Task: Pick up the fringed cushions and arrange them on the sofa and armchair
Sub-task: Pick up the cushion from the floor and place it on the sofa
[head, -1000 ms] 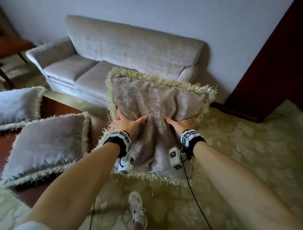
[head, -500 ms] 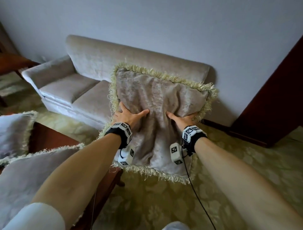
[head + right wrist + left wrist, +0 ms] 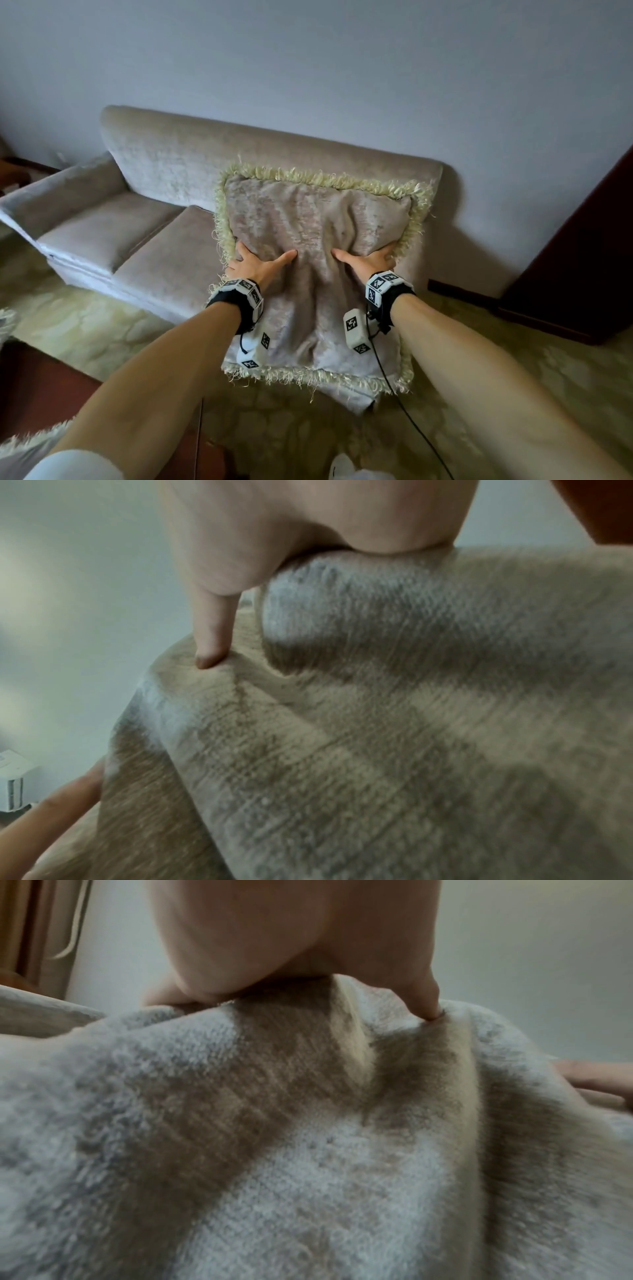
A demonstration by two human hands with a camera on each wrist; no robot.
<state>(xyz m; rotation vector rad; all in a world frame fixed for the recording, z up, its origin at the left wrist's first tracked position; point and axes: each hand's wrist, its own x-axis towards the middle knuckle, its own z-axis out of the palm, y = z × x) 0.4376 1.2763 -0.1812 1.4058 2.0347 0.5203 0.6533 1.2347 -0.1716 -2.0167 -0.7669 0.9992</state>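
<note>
Fringed cushion (image 3: 315, 274) is the item you hold; note first the larger objects around it. Your sofa (image 3: 164, 192) stands against the wall (image 3: 308, 68), pale beige, with two seat pads visible on its left portion. A patterned green carpet (image 3: 85, 329) covers the floor in front of it. A dark wooden panel (image 3: 582, 246) stands at the right edge of the head view.

The fringed cushion is held up in front of the right part of the sofa, its top edge level with the backrest and its lower fringe hanging above the carpet. Whether it touches the seat behind it cannot be told. Its cover is beige-grey plush with a pale yellow-green fringe on all visible edges.

A second fringed cushion (image 3: 24, 448) shows only as a corner at the lower left of the head view.

Your left hand (image 3: 255, 265) grips the held cushion at its left side, thumb pressed into the front face and fingers wrapped round the edge. Your right hand (image 3: 368, 262) grips the right side in mirror fashion. The wrist views confirm each thumb (image 3: 430, 999) dug into the plush, creasing the fabric between the hands. Both wrists carry black bands with marker blocks (image 3: 356, 330).
</note>
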